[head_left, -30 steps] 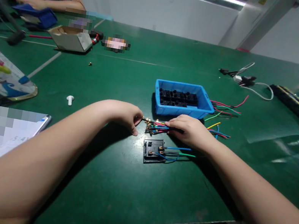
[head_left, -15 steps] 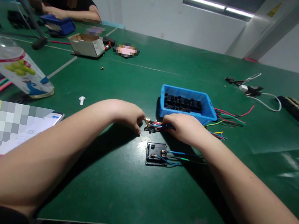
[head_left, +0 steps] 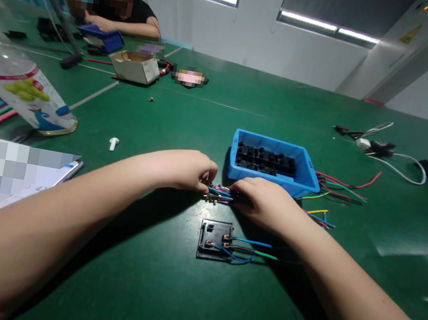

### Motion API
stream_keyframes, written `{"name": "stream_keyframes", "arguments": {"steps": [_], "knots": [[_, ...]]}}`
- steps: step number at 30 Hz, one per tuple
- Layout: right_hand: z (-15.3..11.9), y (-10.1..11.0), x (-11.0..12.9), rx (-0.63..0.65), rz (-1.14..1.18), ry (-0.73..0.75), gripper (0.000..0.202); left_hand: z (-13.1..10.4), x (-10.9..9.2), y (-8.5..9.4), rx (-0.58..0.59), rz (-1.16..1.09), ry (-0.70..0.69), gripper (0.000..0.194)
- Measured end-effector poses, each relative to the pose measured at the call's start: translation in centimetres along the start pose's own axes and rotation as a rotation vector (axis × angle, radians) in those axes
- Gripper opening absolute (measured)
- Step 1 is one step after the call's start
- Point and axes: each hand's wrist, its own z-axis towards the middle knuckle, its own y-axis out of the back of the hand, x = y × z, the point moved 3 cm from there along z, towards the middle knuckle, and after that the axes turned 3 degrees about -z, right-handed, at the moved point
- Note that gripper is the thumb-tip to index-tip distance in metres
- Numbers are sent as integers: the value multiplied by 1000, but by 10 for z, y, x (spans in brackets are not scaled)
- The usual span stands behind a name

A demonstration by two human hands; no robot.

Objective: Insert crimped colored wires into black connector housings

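My right hand (head_left: 259, 197) is closed round a bundle of coloured wires (head_left: 221, 192), whose far ends stick out past the wrist. At the metal-tipped left end of the bundle, my left hand (head_left: 195, 172) has its thumb and fingertips pinched together on the wires; exactly how many it grips is hidden. Just below lies a square black plastic panel (head_left: 209, 231) with brass contacts and blue, green and black wires attached. Behind my right hand stands a blue bin (head_left: 272, 180) with several black plastic parts (head_left: 266, 160) in it.
On the left are a leaning drink bottle (head_left: 39, 90), a phone (head_left: 71, 171) and a white earbud (head_left: 113, 143). An open carton (head_left: 137, 68) stands farther back, near a seated person (head_left: 116, 10). Cables (head_left: 373, 147) lie at the right rear; loose wires extend right of the bin.
My left fingers have closed in on the wire ends, which stood bare of them before. The view has shifted, and my right hand still holds the bundle.
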Motion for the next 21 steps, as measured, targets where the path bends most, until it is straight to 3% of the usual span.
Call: {"name": "stream_keyframes", "arguments": {"steps": [6, 11, 16, 21], "knots": [[-10, 8, -5, 51, 68, -22, 59, 2, -3, -5, 44, 8, -9, 23], [-23, 15, -16, 113, -40, -98, 43, 3, -4, -7, 40, 11, -46, 17], [-33, 16, -37, 83, -150, -188, 41, 1, -5, -5, -1, -6, -106, 7], [-29, 16, -43, 168, -163, -223, 28, 1, -6, -5, -18, -1, -133, 15]]}}
